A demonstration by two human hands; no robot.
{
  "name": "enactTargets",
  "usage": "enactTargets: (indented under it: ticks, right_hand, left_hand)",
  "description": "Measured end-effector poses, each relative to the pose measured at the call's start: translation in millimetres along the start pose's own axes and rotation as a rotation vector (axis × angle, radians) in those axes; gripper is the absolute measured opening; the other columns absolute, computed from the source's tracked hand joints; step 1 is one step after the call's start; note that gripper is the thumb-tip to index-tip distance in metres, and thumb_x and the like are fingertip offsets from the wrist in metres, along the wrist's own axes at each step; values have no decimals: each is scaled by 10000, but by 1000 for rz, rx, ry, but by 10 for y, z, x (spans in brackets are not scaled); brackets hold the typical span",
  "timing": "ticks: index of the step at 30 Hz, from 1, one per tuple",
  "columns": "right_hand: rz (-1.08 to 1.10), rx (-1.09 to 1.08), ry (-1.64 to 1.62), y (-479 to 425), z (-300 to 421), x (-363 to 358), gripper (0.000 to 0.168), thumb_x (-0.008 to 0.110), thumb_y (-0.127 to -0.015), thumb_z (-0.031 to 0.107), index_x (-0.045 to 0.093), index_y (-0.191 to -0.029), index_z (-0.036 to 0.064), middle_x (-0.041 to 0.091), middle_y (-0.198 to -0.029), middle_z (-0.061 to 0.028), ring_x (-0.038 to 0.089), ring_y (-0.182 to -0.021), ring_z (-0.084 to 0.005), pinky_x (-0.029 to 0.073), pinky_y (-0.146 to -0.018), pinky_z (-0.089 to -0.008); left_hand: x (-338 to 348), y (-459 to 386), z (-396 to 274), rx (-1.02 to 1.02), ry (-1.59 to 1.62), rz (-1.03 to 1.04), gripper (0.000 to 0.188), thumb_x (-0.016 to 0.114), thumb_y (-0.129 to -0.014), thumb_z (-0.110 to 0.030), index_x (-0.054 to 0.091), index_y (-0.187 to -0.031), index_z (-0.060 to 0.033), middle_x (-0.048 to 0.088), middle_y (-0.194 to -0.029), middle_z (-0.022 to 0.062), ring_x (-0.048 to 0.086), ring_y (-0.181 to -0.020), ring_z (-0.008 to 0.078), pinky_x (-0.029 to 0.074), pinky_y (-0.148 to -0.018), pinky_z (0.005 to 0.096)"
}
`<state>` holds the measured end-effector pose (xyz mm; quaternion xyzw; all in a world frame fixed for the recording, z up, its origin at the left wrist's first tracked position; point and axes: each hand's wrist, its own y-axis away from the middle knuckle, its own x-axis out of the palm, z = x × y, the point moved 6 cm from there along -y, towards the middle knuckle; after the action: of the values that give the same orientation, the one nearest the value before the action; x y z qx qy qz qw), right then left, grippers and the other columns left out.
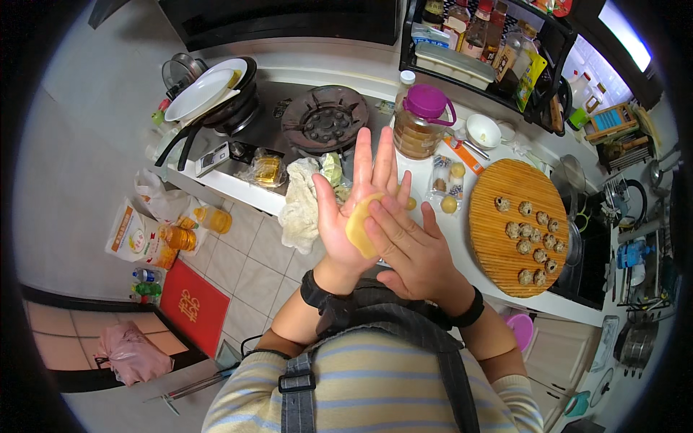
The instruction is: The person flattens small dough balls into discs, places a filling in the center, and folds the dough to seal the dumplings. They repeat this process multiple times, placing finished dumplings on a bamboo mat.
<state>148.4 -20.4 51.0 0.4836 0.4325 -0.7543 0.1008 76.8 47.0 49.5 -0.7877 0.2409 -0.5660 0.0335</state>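
A flattened piece of yellow dough (361, 227) rests on the upturned palm of my left hand (344, 238), whose fingers are spread. My right hand (417, 251) lies palm down over its right edge, fingertips touching the dough. Beyond my hands, a yellow dough ball (449, 204) sits on the white countertop (460, 246), and another dough ball (457, 170) is on a clear plastic wrapper (439, 181). To the right, a round wooden board (492, 243) carries several small speckled filling balls (525, 230).
A crumpled white towel (301, 205) hangs over the counter edge at left. Behind are a gas burner (325, 119), a large jar with a purple lid (419, 130) and a white bowl (483, 131). A black pan (246, 103) holds plates. Oil bottles (178, 238) stand on the floor.
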Motion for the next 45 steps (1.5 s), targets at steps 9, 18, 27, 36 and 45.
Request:
enactTargets:
  ticks: [9, 18, 27, 36, 45]
  right_hand:
    - [37, 36, -200, -45, -65, 19, 562, 466, -925, 358, 465, -1355, -5, 409, -1454, -165, 338, -1391, -291, 112, -1160, -490]
    - [43, 11, -167, 55, -46, -84, 599, 419, -946, 424, 475, -1336, -27, 445, -1415, -187, 376, -1359, -336, 221, -1122, -501]
    - [-14, 60, -70, 37, 57, 50, 535, 560, -862, 295, 518, -1309, 4, 460, -1414, -153, 401, -1344, -290, 209, -1128, -477]
    - [-73, 153, -679, 96, -39, -11, 497, 482, -908, 295, 521, -1302, -5, 437, -1438, -135, 378, -1360, -283, 135, -1150, -484]
    - [59, -36, -242, 50, 136, 44, 503, 369, -984, 338, 516, -1285, -37, 457, -1410, -167, 379, -1355, -319, 203, -1136, -512]
  left_hand:
    - [-146, 6, 28, -28, 86, -18, 833, 205, -904, -712, 89, -1533, -178, 45, -1598, 101, 57, -1471, 213, 76, -1176, 460]
    - [-244, 18, 146, -123, 183, -49, 855, 168, -915, -697, 106, -1524, -99, 80, -1593, 113, 90, -1468, 224, 77, -1175, 472]
    - [-258, 79, 202, -112, -127, -49, 945, 160, -884, -748, 64, -1520, -55, 80, -1596, 93, 100, -1465, 211, 112, -1172, 401]
    - [-276, 152, 214, -229, 114, 1, 936, 150, -891, -734, 83, -1515, -39, 80, -1591, 125, 107, -1465, 221, 95, -1176, 404]
    - [-298, 167, 218, -200, -131, -44, 951, 131, -873, -763, 102, -1521, -66, 98, -1592, 94, 124, -1458, 193, 82, -1178, 379]
